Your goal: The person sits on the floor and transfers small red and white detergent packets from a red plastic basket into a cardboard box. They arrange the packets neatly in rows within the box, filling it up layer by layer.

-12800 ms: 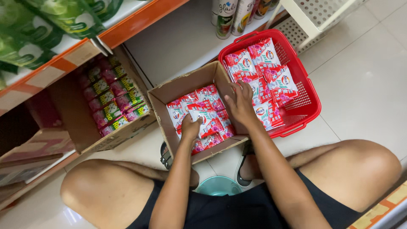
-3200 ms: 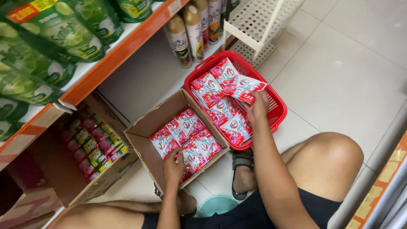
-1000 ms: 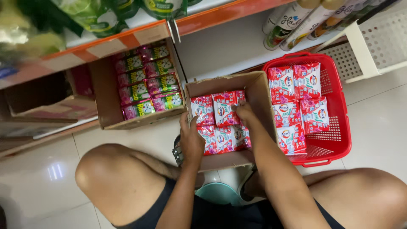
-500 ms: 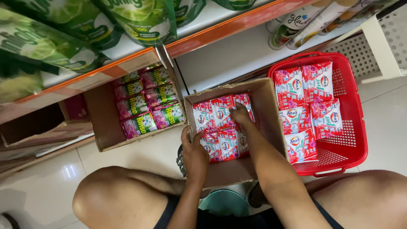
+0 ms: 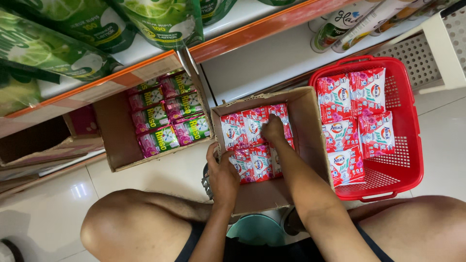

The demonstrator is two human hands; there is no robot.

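Fingers [image 5: 272, 127] of my right hand [image 5: 273, 130] are curled down onto the red sachets [image 5: 252, 140] packed inside the cardboard box [image 5: 310, 131], pressing on the top row, though I can't tell if they've actually closed on one. My left hand [image 5: 222, 171] sits at the box's near-left corner, fingers bent over a sachet in the bottom row, thumb on the box edge. These packets look light, soft and kinda slick, so I'd guess they slide around easily; pinching a sealed edge seems a better hold than the puffy middle. More of the same sachets lie in the red basket [image 5: 403, 165] just right of the box. Left of the box there's another carton [image 5: 114, 140] with pink-and-green packets [image 5: 167, 114], tucked under the shelf [image 5: 121, 80].
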